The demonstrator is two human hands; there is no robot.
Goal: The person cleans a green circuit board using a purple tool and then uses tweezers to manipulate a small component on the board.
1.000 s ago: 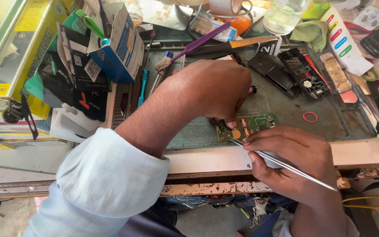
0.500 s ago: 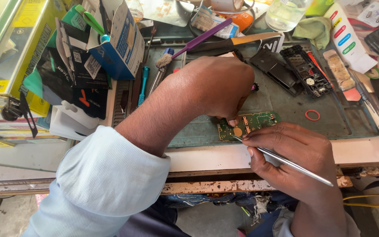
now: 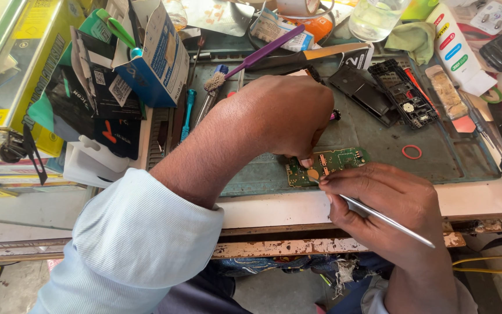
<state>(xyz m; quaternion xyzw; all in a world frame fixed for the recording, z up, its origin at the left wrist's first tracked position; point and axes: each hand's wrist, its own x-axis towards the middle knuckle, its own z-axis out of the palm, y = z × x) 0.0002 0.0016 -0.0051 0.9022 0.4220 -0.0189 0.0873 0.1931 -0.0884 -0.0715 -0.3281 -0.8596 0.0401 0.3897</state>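
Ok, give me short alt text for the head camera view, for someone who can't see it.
A left hand pins a small green circuit board on a grey-green work mat while the right hand works thin metal tweezers at its edge. A purple-handled brush lies behind.

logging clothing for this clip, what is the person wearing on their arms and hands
Both hands are bare: no gloves, rings or watch show on the left hand or the right hand. The left arm wears a pale blue ribbed sleeve, pushed up above the forearm. A pale cuff shows at the right wrist.
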